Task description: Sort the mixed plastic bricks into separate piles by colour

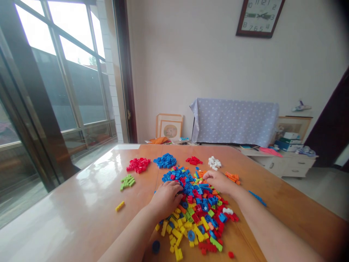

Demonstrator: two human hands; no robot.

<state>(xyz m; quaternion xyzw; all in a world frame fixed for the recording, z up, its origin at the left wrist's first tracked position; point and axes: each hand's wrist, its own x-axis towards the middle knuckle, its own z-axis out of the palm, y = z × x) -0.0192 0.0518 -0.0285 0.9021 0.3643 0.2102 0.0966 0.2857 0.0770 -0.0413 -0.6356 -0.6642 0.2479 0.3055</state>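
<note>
A mixed pile of plastic building bricks (200, 207) in blue, red, yellow, green and orange lies on the table in front of me. My left hand (167, 196) rests over the pile's left side, fingers curled down and thumb below them; what is under the fingers is hidden. At the far right side of the pile, my right hand (218, 181) has its fingertips bent together beside several orange bricks (202, 174). Whether a brick is between them is too small to tell.
Sorted heaps lie behind and beside the pile: red (138, 165), blue (165, 161), green (127, 182), long red (193, 160), white (215, 163), orange (232, 177) and blue strips (257, 198). A single yellow brick (120, 206) sits left on the glossy wooden table (89, 214).
</note>
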